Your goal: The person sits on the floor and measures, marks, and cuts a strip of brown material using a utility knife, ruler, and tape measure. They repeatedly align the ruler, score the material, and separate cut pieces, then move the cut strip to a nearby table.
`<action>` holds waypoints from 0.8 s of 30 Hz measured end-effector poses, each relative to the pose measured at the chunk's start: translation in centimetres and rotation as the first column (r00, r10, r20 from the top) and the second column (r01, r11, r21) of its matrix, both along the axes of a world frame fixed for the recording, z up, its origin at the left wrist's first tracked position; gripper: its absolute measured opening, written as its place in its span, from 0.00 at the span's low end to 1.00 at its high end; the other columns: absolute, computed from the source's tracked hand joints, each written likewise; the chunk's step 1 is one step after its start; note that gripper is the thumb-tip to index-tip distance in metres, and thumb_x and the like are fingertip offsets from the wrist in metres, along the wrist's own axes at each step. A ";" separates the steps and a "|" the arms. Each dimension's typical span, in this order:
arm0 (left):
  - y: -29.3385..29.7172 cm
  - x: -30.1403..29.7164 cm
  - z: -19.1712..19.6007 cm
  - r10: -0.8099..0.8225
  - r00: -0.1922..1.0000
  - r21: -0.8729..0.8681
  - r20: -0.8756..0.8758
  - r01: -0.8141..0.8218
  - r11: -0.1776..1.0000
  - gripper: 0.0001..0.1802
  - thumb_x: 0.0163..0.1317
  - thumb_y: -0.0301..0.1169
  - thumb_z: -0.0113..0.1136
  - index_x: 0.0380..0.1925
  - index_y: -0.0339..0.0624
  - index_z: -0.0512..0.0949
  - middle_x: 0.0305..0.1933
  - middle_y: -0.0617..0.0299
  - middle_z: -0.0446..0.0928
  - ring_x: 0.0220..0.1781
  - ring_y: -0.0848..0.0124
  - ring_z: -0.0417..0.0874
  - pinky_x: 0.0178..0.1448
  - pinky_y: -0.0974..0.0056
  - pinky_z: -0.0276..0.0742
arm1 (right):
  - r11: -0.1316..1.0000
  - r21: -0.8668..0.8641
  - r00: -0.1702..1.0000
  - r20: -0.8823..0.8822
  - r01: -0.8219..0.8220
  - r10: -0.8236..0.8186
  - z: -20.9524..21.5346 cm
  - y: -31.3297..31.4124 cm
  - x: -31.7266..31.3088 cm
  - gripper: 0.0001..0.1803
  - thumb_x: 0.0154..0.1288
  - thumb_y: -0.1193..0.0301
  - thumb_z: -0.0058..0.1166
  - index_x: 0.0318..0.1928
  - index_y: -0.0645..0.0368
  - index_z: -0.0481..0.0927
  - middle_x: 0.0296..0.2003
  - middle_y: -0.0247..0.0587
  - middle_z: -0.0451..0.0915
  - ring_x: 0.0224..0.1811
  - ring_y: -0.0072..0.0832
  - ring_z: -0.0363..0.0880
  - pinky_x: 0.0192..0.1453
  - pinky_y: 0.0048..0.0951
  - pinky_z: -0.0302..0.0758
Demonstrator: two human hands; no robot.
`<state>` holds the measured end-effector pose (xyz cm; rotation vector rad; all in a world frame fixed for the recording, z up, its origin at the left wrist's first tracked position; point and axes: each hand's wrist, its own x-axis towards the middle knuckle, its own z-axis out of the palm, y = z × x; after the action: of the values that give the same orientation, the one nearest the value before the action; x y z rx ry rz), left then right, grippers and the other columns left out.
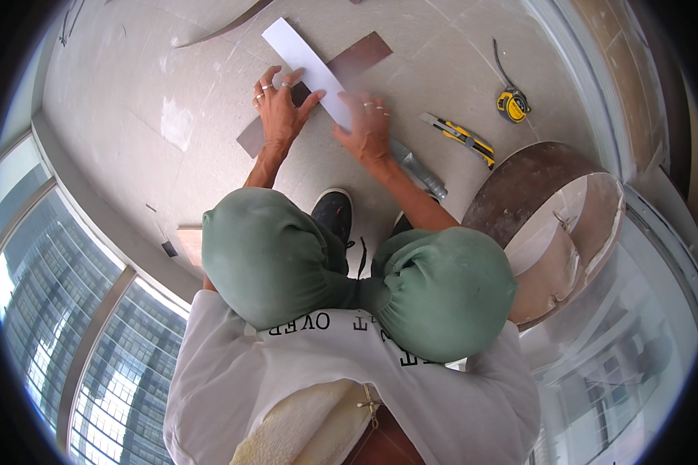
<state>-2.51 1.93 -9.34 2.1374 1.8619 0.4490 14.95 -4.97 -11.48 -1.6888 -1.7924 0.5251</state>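
Observation:
A long white strip (306, 58) lies slantwise across a brown strip (361, 60) on the floor, so the brown one's middle is partly hidden. My left hand (279, 112), with rings on its fingers, has its fingers spread. Its thumb and a fingertip touch the white strip's left edge. Motion smears my right hand (368, 128) at the white strip's near end, where the thumb side meets the edge. Whether those fingers grip it is unclear. Just right of that forearm lies a grey, crumpled tube-like packet (419, 170).
A yellow and black utility knife (461, 139) lies right of my right hand, its blade out. Beyond it sits a yellow tape measure (512, 105). A large brown roll of strip (535, 174) stands by my right knee. Another curved strip (229, 25) lies far off. Windows (54, 271) border the left.

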 end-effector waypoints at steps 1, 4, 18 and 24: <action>0.5 0.8 1.2 -0.064 0.996 0.013 -0.064 0.065 0.998 0.31 0.57 0.50 0.73 0.60 0.56 0.79 0.64 0.51 0.72 0.68 0.49 0.68 0.72 0.44 0.63 | 1.000 -0.022 1.000 -0.011 0.010 -0.010 0.1 0.0 0.0 0.36 0.48 0.67 0.69 0.61 0.50 0.74 0.51 0.46 0.76 0.52 0.49 0.74 0.56 0.51 0.74; 1.0 0.3 0.2 -0.212 0.974 -0.049 -0.080 0.209 0.977 0.31 0.59 0.44 0.72 0.62 0.51 0.78 0.71 0.53 0.67 0.74 0.49 0.64 0.77 0.44 0.59 | 0.996 -0.083 1.000 0.023 -0.014 0.016 0.6 0.0 -0.1 0.36 0.51 0.66 0.69 0.62 0.49 0.72 0.56 0.43 0.74 0.56 0.45 0.74 0.57 0.49 0.74; 0.3 2.9 1.5 -0.240 0.970 -0.243 -0.051 0.221 0.945 0.56 0.42 0.46 0.84 0.69 0.35 0.64 0.77 0.40 0.55 0.81 0.45 0.51 0.80 0.48 0.60 | 0.807 -0.582 0.971 0.234 0.097 0.053 4.3 -10.6 11.3 0.31 0.58 0.66 0.67 0.60 0.55 0.69 0.57 0.52 0.73 0.60 0.50 0.72 0.60 0.49 0.71; 0.3 3.1 1.5 -0.243 0.969 -0.241 -0.050 0.224 0.944 0.59 0.42 0.47 0.83 0.70 0.33 0.61 0.77 0.40 0.54 0.81 0.45 0.51 0.81 0.49 0.58 | 0.815 -0.577 0.998 0.051 0.053 -0.028 5.4 -10.9 11.8 0.23 0.61 0.69 0.62 0.55 0.55 0.69 0.50 0.55 0.78 0.54 0.54 0.77 0.56 0.49 0.74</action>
<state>0.56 2.20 -7.88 2.2018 1.5808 0.0886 26.77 -15.86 -6.06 -2.1402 -1.7186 1.1156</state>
